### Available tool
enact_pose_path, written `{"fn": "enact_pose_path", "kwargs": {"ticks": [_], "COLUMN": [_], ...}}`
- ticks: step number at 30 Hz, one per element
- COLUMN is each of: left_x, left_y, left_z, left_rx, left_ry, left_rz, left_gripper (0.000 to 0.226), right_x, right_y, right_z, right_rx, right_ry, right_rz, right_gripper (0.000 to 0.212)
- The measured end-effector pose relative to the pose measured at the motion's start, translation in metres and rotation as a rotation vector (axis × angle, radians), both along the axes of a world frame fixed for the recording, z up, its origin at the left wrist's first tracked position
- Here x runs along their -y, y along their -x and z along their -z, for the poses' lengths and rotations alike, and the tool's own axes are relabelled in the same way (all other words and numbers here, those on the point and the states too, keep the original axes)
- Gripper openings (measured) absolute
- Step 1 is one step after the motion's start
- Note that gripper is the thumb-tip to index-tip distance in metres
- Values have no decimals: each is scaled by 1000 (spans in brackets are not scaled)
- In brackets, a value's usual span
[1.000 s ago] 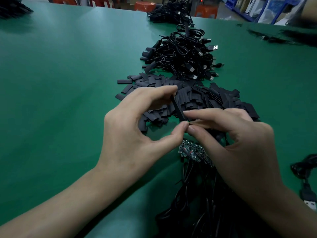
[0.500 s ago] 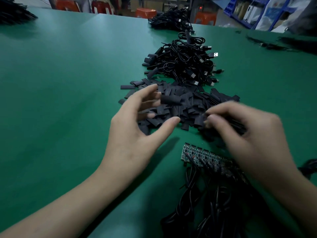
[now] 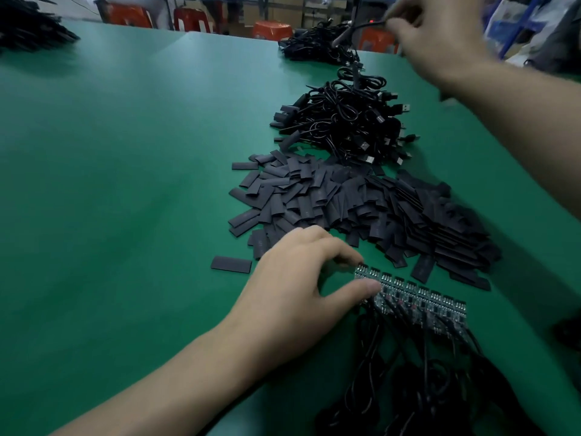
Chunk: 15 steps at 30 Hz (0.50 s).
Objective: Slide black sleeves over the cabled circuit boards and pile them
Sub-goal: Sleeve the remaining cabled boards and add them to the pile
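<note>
A heap of flat black sleeves (image 3: 361, 202) covers the middle of the green table (image 3: 125, 184). In front of it lies a row of bare circuit boards (image 3: 418, 302), their black cables (image 3: 424, 388) trailing toward me. My left hand (image 3: 298, 284) pinches the leftmost board between thumb and fingertips. My right hand (image 3: 437, 29) is raised far back, gripping a sleeved cable (image 3: 355, 36) that hangs above the pile of finished cables (image 3: 345, 124). One loose sleeve (image 3: 231, 264) lies apart to the left of my left hand.
A second heap of black cables (image 3: 314, 47) sits at the table's far edge, and a dark pile (image 3: 28, 29) at the far left corner. Orange stools (image 3: 129, 15) and blue shelving (image 3: 515, 23) stand beyond the table.
My right hand has lifted from the sleeve heap and reached far back over the finished pile with a sleeved cable. My left hand has dropped from the sleeves onto the row of boards.
</note>
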<state>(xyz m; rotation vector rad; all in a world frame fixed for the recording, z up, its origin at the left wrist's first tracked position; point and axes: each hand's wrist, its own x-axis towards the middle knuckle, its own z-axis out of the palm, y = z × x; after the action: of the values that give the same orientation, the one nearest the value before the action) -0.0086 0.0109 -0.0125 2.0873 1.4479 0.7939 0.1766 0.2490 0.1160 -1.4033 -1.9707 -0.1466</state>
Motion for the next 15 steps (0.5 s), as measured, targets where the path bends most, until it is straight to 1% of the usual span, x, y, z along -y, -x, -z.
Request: {"fn": "enact_pose_path", "kwargs": {"ticks": [2,3,5,6,8,10,11,13,15], "left_x": [2,3,4,3,1,-2,-2,-3,-4], "left_y": [-2,-3,-5,-5,-3,1,2,3,3], "left_z": [-2,-2,-3,-2,-2,-2,-2,-4,-5], "left_rx": [210,331,553,629,700,719,729,771,804], "left_ry": [71,139,284,335,376,381,385,401,406], "left_rz": [1,10,48,65,80,72,66,64,56], "left_gripper": [26,23,20,18,13,9,9,9,8], "right_x": [-19,-26,-35,-37,-39,-33,-25,4,52], "right_y": [23,33,46,49,50,48,47,41,32], "right_z": [6,10,20,26,34,35,33,29,30], "right_rx": [84,127,220,271,373,417,405,319,210], "right_ry": [8,19,75,109,128,89,58,7,47], "right_rz": [-28,-37,-39,-38,-23,16,30,0,-114], "right_gripper": [26,25,23,23,26,31,33,35,33]}}
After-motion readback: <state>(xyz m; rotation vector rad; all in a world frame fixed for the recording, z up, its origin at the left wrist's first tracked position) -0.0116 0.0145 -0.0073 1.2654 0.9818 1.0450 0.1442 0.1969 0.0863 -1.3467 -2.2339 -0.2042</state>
